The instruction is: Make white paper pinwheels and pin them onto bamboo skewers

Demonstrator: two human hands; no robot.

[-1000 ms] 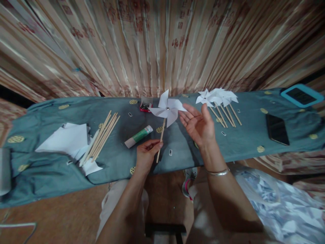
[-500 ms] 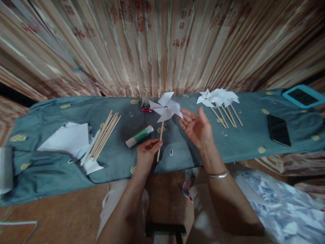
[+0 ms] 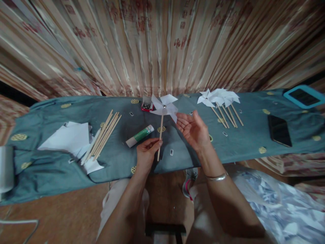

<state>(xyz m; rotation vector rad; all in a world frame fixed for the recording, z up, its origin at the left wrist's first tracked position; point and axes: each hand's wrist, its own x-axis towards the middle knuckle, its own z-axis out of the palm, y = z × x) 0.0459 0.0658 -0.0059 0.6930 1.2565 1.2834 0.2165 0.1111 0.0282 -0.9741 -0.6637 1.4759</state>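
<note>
Draped counter (image 3: 50, 112) before patterned curtain (image 3: 154, 51)

The beige curtain, marked with reddish motifs, hangs in close folds. A blue-green cloth (image 3: 238, 145) with yellow spots covers the counter. Below, the floor (image 3: 68, 217) is brown; the light is dim and uneven.

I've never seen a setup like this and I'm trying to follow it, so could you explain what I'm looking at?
There's no machine: one camera, worn on the head of the person working, looks forward and down. The left hand holds a white pinwheel by its stick. The right hand is open, palm showing, close to the blades. On the green cloth lie loose sticks, white paper, a tube, a small red box, more pinwheels and a phone.
</note>
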